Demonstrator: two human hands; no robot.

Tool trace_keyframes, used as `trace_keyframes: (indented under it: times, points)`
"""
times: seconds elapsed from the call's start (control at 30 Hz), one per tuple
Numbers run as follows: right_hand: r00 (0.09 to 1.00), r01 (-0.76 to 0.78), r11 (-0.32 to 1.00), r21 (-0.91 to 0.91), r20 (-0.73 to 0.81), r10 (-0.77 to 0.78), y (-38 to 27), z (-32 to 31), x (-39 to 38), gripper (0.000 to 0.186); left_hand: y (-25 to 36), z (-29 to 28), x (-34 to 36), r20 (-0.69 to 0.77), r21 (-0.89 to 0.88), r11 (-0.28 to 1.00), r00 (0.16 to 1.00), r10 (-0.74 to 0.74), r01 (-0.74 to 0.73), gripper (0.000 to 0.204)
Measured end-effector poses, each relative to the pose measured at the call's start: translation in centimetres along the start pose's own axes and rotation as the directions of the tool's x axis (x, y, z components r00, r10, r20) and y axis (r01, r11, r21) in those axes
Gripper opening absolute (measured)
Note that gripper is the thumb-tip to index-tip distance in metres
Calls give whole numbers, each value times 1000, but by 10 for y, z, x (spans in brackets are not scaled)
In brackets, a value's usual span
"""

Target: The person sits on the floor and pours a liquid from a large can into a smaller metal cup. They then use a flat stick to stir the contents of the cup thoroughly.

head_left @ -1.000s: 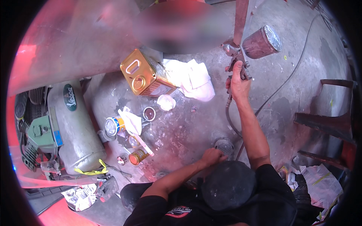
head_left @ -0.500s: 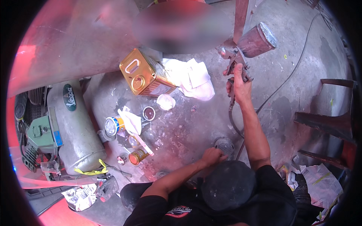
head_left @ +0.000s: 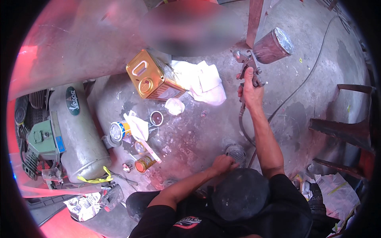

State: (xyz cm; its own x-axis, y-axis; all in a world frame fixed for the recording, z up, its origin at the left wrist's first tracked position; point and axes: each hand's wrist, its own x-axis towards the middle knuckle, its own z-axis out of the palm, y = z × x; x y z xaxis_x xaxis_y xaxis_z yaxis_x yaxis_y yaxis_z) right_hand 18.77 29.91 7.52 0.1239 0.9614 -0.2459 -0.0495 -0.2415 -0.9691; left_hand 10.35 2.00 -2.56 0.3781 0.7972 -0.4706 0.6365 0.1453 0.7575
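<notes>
My right hand (head_left: 251, 89) grips a grimy metal spray gun (head_left: 250, 65) with a paint-streaked cylindrical cup (head_left: 271, 47) angled to the right; a dark hose (head_left: 246, 131) drops from its handle, beside a rusty upright bar (head_left: 254, 20). My left hand (head_left: 222, 162) is low in the middle, fingers curled, above a dark rounded shape (head_left: 240, 194) and next to a perforated shoe (head_left: 236, 152); whatever it may hold is hidden. Left of centre are a gold square can (head_left: 145, 77), white cloth (head_left: 202, 83), white cup (head_left: 174, 106), dark-filled cup (head_left: 157, 118) and small paint cans (head_left: 117, 131).
A compressor tank (head_left: 79, 142) fills the left side beneath a grey panel (head_left: 71, 51). Dark chair-like frames (head_left: 337, 129) stand at right, with paper (head_left: 337, 194) below them and a cable (head_left: 303, 81) across the concrete floor (head_left: 301, 103). The top middle is blurred.
The spray gun and its cup rose slightly, then dipped again, now sitting a little lower than half a second ago. My left hand stays in place.
</notes>
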Motion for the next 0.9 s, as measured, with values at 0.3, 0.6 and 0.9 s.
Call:
trace_keyframes:
  times: [0.3, 0.6, 0.9]
  points:
    - [1000, -18, 992, -128, -8, 17, 4, 11, -7, 73, 4, -6, 2, 92, 60, 997, 994, -63, 57, 35]
    - [999, -46, 992, -119, 23, 49, -2, 13, -12, 72, 1, -3, 0, 36, 30, 999, 999, -39, 38, 38]
    - [998, 63, 990, -122, -20, -66, 18, 23, -13, 69, 2, -3, 0, 48, 32, 999, 998, -41, 39, 38]
